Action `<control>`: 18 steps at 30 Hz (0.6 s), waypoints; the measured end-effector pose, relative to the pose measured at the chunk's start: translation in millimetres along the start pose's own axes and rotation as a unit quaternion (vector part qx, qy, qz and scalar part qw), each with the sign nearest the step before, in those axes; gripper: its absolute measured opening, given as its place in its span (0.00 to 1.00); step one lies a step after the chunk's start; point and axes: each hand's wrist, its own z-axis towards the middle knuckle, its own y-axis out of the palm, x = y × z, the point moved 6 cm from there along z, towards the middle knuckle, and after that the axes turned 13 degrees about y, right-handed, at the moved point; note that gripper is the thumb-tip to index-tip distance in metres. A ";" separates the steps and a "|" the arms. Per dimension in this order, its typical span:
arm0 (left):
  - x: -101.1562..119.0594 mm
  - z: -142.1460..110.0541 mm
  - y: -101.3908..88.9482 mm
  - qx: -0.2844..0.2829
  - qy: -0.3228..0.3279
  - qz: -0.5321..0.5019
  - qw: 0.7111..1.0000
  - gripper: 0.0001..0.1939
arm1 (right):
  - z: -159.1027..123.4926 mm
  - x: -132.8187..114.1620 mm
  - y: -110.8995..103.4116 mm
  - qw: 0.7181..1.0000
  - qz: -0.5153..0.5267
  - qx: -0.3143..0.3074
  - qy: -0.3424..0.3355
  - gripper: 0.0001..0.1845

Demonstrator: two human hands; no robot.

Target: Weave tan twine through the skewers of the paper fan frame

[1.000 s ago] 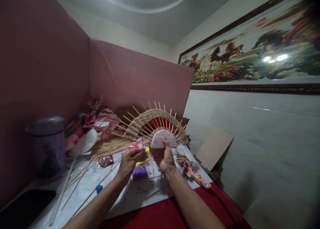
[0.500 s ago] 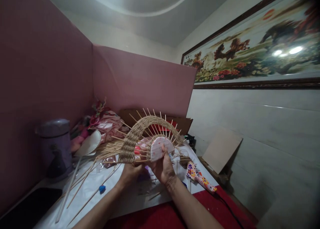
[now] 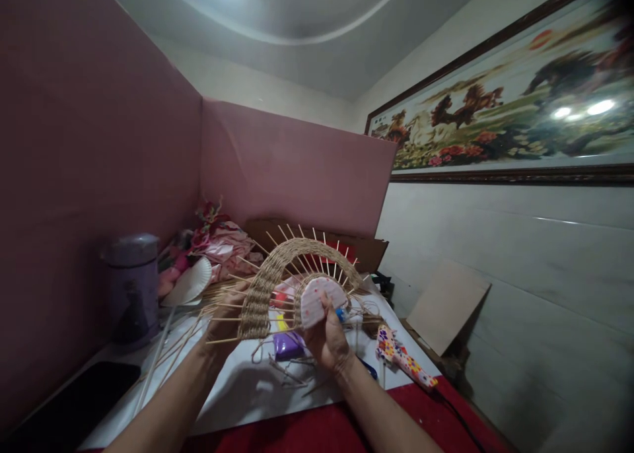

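Held up over the table is a woven fan (image 3: 257, 294), a half-round frame of thin sticks with a braided straw-coloured band, its stick ends poking out past the band. At its centre is a white half-disc pad (image 3: 321, 300) with small red dots. My right hand (image 3: 327, 339) grips this pad, thumb on the front and fingers behind. My left hand (image 3: 225, 321) is at the fan's left edge, around the protruding sticks, with its fingers partly hidden behind them. Below the fan lie a purple packet (image 3: 288, 346) and bits of cord.
A flower-patterned glue gun (image 3: 403, 360) with a black cord lies at the right. Loose sticks, a white shell-shaped fan (image 3: 191, 282), a purple canister (image 3: 131, 294) and a dark phone-like slab (image 3: 84, 400) are at the left. Pink cloth (image 3: 230, 248) is piled behind.
My left hand has moved from the fan's lower edge to its left side, up among the sticks. My right hand keeps its hold on the pad. The camera view has shifted slightly.
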 end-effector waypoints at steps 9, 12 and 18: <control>-2.5 7.2 -12.7 -0.025 0.047 0.089 0.995 0.15 | 6.3 -0.8 -10.8 0.996 -0.090 0.001 -0.013 0.17; -2.5 6.6 -13.1 -0.027 0.058 0.081 0.995 0.18 | 7.6 -4.1 -14.8 0.995 -0.083 0.030 -0.038 0.17; -8.0 7.7 -14.8 -0.028 0.050 0.073 0.996 0.24 | 11.7 -8.3 -21.9 0.995 -0.045 0.069 -0.058 0.16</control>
